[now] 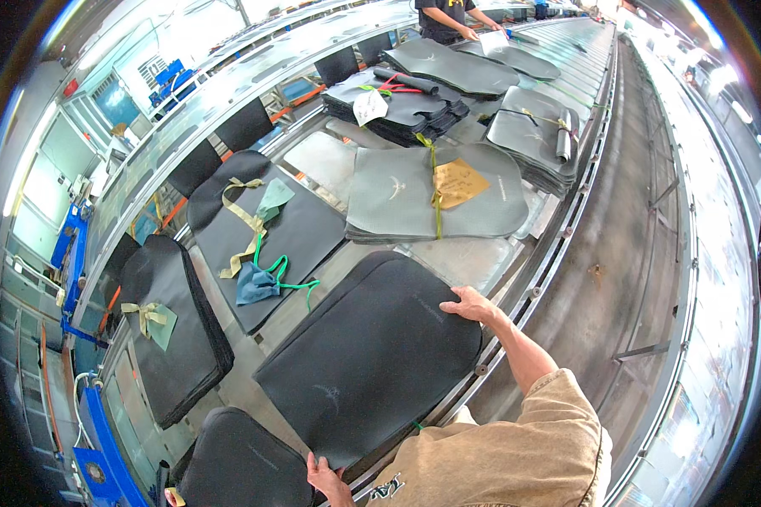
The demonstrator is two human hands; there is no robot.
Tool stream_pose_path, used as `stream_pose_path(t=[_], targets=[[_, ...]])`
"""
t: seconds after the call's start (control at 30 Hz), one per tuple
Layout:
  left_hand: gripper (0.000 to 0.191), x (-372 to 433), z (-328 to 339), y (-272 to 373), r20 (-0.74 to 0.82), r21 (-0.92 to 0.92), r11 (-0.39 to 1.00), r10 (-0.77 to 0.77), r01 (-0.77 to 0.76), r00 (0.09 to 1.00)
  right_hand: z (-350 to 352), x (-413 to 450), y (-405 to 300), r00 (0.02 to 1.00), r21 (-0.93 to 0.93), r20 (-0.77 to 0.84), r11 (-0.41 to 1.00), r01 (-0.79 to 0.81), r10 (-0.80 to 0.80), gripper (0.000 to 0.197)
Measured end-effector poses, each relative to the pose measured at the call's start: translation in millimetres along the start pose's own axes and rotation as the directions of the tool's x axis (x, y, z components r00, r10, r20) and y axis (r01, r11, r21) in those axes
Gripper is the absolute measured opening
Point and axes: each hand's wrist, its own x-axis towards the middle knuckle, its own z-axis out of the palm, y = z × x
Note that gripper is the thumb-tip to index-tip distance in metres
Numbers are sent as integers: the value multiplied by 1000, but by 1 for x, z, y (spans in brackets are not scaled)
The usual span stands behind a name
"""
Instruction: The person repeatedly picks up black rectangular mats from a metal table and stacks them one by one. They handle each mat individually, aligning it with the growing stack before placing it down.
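A stack of dark, rounded-corner sheets (pixel 380 355) with pale printed marks lies before me on the long table. My right hand (pixel 472 305) grips its far right edge near a rounded corner. At the near lower corner, my left hand (pixel 328 480) holds the edge, its fingers partly hidden. Beside my left hand lies another black stack (pixel 247 459), cut off by the picture's lower rim. Beyond the held stack, a grey stack (pixel 387 190) is tied with a yellow-green strip and carries an orange paper tag (pixel 460 184) with writing.
Two dark stacks (pixel 174 367) (pixel 279 222) with cloth ties and paper tags lie across the table. Further off are more tied stacks (pixel 399 104) (pixel 533 133). A metal rail (pixel 571 228) edges the table. Another person (pixel 447 19) handles a white sheet at the far end.
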Motion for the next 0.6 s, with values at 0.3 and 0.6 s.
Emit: stream_pose_path(t=[0.3,0.6], targets=[[43,-3,8,0,-23,76,996,43,-41,999,0,-14,-20,992,-42,-119,999,34,-39,50],[41,-3,2,-1,12,22,995,97,-97,995,2,-25,-22,992,24,-120,999,30,-27,60]])
